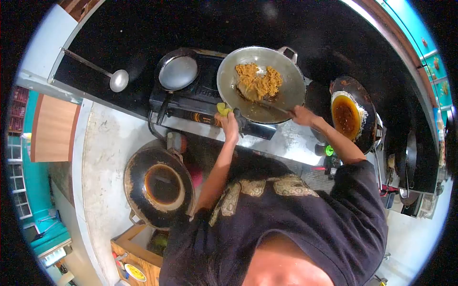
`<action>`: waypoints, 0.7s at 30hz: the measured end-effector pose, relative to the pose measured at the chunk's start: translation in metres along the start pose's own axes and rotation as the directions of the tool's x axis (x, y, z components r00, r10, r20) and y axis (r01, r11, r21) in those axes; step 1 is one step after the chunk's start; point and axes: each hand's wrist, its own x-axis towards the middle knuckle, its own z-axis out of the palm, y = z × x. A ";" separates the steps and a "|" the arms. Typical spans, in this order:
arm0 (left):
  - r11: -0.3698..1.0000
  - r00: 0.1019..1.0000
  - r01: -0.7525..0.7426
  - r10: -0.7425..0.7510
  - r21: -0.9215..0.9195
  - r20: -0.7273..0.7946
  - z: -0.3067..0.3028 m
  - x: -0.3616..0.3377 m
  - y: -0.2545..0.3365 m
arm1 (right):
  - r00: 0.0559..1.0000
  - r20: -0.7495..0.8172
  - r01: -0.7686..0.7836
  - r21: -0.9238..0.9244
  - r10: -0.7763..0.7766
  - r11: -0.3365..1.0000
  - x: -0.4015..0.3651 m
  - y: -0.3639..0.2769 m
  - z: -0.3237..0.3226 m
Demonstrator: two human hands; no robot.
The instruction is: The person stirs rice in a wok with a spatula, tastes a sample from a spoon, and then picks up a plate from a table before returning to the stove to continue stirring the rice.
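Observation:
A wide metal wok (291, 78) sits on the right burner of the black gas stove (205, 102), with clumped orange-brown food (260, 81) inside. My left hand (229, 125) is closed on a yellow-green cloth (223, 109) at the wok's near-left rim, beside a dark handle. My right hand (301, 116) is closed round the handle of a spatula (274, 107) at the wok's near-right rim. The spatula reaches into the wok, and its far end is partly hidden by the food.
A small pan (178, 72) rests on the left burner, with a ladle (119, 80) farther left. Lower left stands a large wok (138, 190) of dark liquid. On the right, another pan (365, 95) holds brown liquid. A green-topped item (329, 150) stands near my right forearm.

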 end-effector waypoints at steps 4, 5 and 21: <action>1.000 0.999 0.006 -0.006 -0.006 -0.042 0.000 -0.005 0.011 | 0.991 0.036 -0.128 -0.081 0.131 0.988 -0.004 0.015 0.000; 1.000 0.999 0.007 -0.007 -0.010 -0.039 0.001 -0.005 0.012 | 0.989 -0.029 -0.145 -0.268 0.143 0.952 -0.003 0.017 -0.002; 0.995 0.996 -0.094 0.094 -0.012 -0.007 -0.001 0.002 0.003 | 0.955 -0.124 -0.294 -0.517 0.270 0.804 -0.001 0.004 -0.056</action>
